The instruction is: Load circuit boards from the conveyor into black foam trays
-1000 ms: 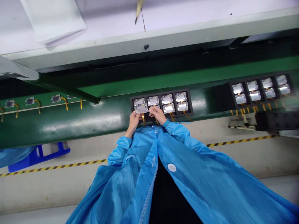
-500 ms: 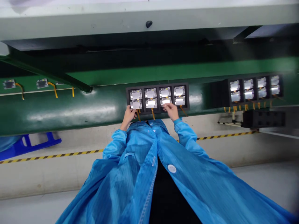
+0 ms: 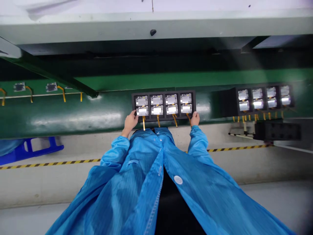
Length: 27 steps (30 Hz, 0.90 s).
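The left hand (image 3: 130,122) is at the near left corner of the black tray (image 3: 194,101), its fingers bent and its fingertips against that end. The right hand (image 3: 195,118) is at the tray's near right corner, fingers curled in towards the end wall. How tightly either hand closes is hard to tell, since the undersides of the grips are hidden.

The tray itself lies on the green bench (image 3: 110,114), directly in front of the blue coat (image 3: 137,169). Inside it sit eight circuit boards (image 3: 156,99), four columns of two, with silvery plates on top. Orange ribbon strips (image 3: 143,124) hang over the tray's near edge.

Well to the right of the tray stands a second black tray (image 3: 236,101), also filled with boards. Well to its left, loose boards (image 3: 51,87) with orange tails lie in a row. Beyond the tray runs a pale ledge (image 3: 220,27). On the near side of the tray, lower down, are a blue stool (image 3: 36,151) to the left and yellow-black floor tape (image 3: 73,161).
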Each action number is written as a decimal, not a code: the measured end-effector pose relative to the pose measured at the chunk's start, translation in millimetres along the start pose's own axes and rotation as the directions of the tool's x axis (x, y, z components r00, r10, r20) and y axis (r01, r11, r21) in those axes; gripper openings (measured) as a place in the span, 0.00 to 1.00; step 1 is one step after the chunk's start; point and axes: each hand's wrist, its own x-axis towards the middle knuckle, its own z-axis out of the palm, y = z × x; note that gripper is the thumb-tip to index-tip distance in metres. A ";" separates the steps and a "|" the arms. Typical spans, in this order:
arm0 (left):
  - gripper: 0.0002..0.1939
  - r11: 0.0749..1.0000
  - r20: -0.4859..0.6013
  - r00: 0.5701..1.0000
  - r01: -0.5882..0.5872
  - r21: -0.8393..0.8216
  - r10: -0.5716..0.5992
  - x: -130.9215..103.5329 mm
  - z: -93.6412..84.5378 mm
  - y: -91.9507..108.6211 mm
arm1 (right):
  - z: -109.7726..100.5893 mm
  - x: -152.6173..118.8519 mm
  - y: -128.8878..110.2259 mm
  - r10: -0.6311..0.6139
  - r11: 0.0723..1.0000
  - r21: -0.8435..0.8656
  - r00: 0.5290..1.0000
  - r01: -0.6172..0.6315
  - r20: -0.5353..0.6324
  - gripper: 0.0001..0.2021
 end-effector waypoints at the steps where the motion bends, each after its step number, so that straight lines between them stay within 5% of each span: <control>1: 0.25 1.000 -0.037 0.999 0.005 0.017 -0.004 2.3 -2.7 -0.2 | 3.9 -1.2 1.9 0.058 0.998 0.008 0.998 -0.058 -0.035 0.25; 4: 0.23 0.999 -0.134 0.991 0.006 0.036 -0.001 13.1 -7.3 -2.7 | 9.8 -0.5 6.3 0.169 0.985 0.037 0.981 -0.166 -0.091 0.28; 9: 0.17 0.993 -0.025 0.993 0.112 0.020 -0.112 30.0 -1.6 -4.3 | 8.8 0.9 9.5 0.152 0.986 0.072 0.987 -0.149 -0.045 0.29; 17: 0.16 0.956 -0.092 0.973 0.189 -0.224 -0.214 18.5 -20.0 15.8 | 5.1 -11.6 -15.3 0.327 0.913 0.266 0.945 -0.309 -0.025 0.13; 20: 0.16 0.854 0.026 0.975 0.206 -0.477 -0.220 22.4 -35.1 24.5 | 0.8 -17.2 -25.2 0.371 0.870 0.383 0.924 -0.310 -0.095 0.12; 23: 0.14 0.806 0.166 0.974 0.220 -0.549 -0.154 30.1 -47.2 37.5 | -4.8 -19.8 -29.2 0.409 0.810 0.517 0.899 -0.278 -0.157 0.12; 27: 0.14 0.804 0.150 0.985 0.153 -0.575 -0.080 36.3 -48.5 60.4 | -22.1 -14.1 -27.1 0.424 0.675 0.706 0.896 -0.215 -0.133 0.14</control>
